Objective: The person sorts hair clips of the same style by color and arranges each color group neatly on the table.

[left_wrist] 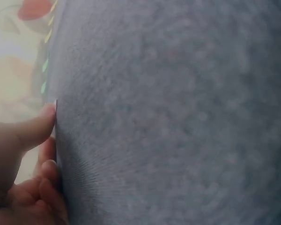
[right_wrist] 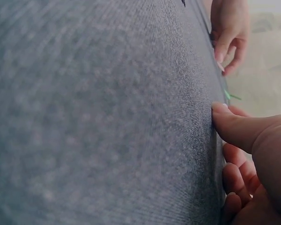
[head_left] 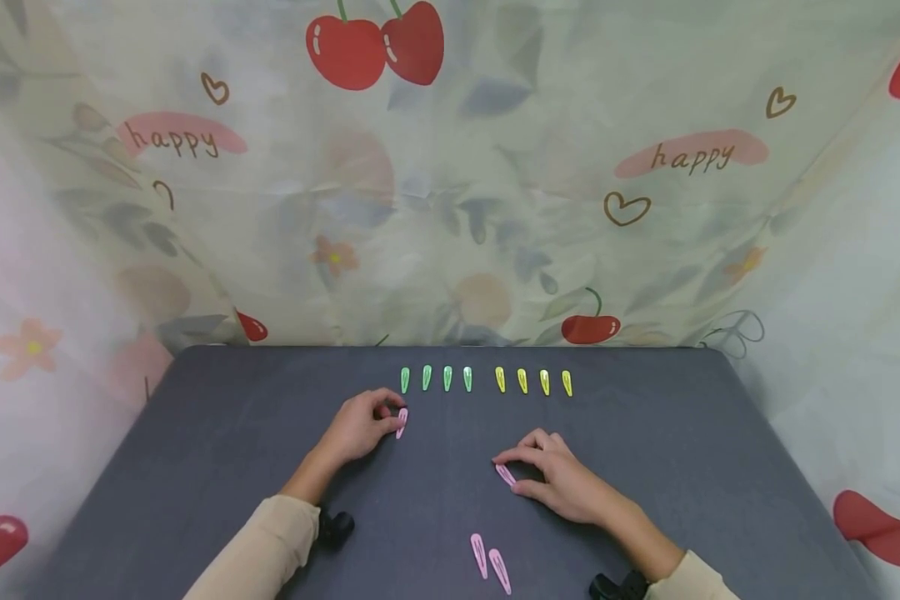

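In the head view my left hand (head_left: pixel 362 425) pinches a pink hair clip (head_left: pixel 402 421) between thumb and fingers, just below the left end of a row of green hair clips (head_left: pixel 447 379). To the right, my right hand (head_left: pixel 558 477) has thumb and forefinger at the two ends of another pink hair clip (head_left: pixel 505 475), which lies slanted over the tabletop. Two more pink clips, a left one (head_left: pixel 478 556) and a right one (head_left: pixel 499 571), lie side by side near the front. The right wrist view shows my right thumb (right_wrist: pixel 234 124) low against the cloth.
Several yellow hair clips (head_left: pixel 522 381) continue the row to the right of the green ones, near the back edge. A dark grey cloth covers the table (head_left: pixel 217 442). Behind and beside it hangs a printed curtain (head_left: pixel 450 208) with cherries and lettering.
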Tool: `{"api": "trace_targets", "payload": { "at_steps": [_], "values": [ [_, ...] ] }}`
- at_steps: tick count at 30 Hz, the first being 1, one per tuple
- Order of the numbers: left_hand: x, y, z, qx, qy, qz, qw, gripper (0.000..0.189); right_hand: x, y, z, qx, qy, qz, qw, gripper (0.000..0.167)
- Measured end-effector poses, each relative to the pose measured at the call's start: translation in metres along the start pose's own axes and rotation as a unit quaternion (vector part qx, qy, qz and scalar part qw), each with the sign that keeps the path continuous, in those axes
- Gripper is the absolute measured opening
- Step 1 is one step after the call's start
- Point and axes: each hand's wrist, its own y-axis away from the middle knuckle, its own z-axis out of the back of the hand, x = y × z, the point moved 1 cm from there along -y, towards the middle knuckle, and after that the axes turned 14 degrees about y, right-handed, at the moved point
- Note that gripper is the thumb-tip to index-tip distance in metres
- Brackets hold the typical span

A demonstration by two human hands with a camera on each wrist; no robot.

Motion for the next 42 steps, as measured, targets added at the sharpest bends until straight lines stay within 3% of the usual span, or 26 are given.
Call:
{"api": "trace_targets", "payload": {
  "at_steps": [4,8,13,21,30,42],
  "values": [
    [0.001,-0.001,0.005,0.022,0.024,0.003,0.9995,0.025,0.001,-0.001,0.0,0.003,-0.004,-0.008,1.0,0.042],
    [0.001,-0.002,0.012,0.068,0.041,0.002,0.9968,0.044,0.001,-0.001,0.0,-0.001,-0.005,-0.012,0.9999,0.042],
    [-0.001,-0.002,0.018,0.108,0.022,0.0,0.994,0.056,0.002,-0.001,-0.001,-0.013,-0.009,-0.014,0.9998,0.04],
    [-0.003,-0.002,0.019,0.103,0.0,0.011,0.9947,0.049,0.006,-0.004,-0.003,-0.06,-0.021,0.02,0.9978,0.034],
    [-0.005,-0.001,0.015,0.103,-0.004,0.016,0.9946,0.048,0.013,-0.015,0.003,-0.053,-0.056,0.005,0.997,0.011],
    [-0.006,-0.001,0.017,0.103,-0.004,0.012,0.9946,0.048,0.038,-0.072,0.012,-0.084,-0.117,-0.047,0.9884,0.006]
  ]
}}
